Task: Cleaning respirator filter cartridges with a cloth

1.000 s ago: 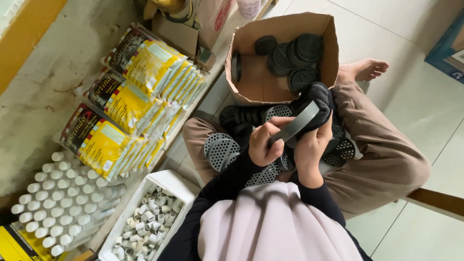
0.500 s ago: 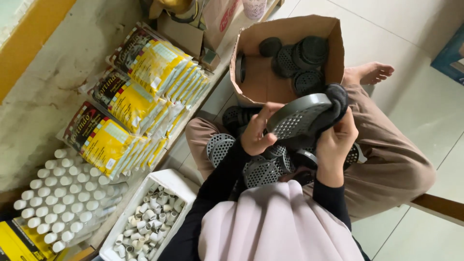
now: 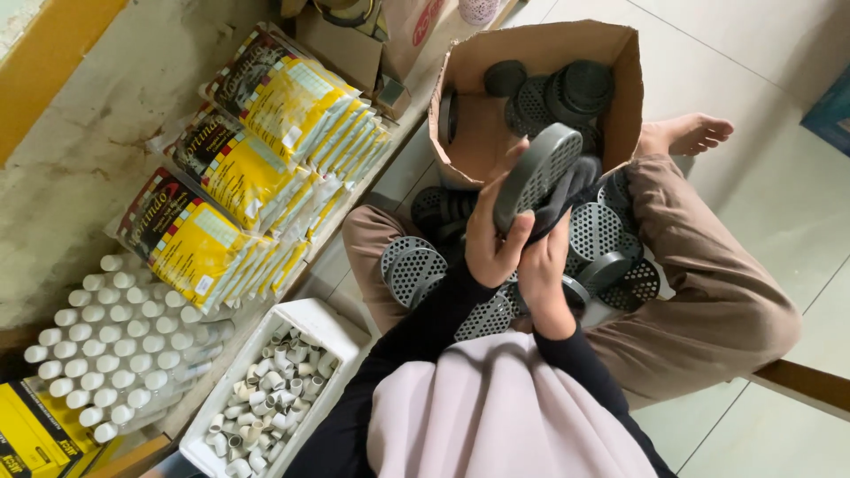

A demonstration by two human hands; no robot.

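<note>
My left hand (image 3: 492, 237) grips a round grey perforated disc (image 3: 535, 174) by its lower edge, holding it tilted above my lap. My right hand (image 3: 542, 271) sits just beside it, closed around a dark round piece (image 3: 567, 193) pressed against the disc's underside. Several more grey perforated discs (image 3: 602, 239) lie piled in my lap between my crossed legs. An open cardboard box (image 3: 469, 133) stands just beyond my hands with dark round parts (image 3: 567, 88) inside.
A white tray (image 3: 266, 389) of small white plastic fittings sits by my left knee. Rows of white-capped tubes (image 3: 97, 345) and stacks of yellow packets (image 3: 257, 168) lie along the left. My bare foot (image 3: 686, 134) rests right of the box on a tiled floor.
Both hands have lifted the disc from my lap toward the box and turned it, so its perforated face now points up and away.
</note>
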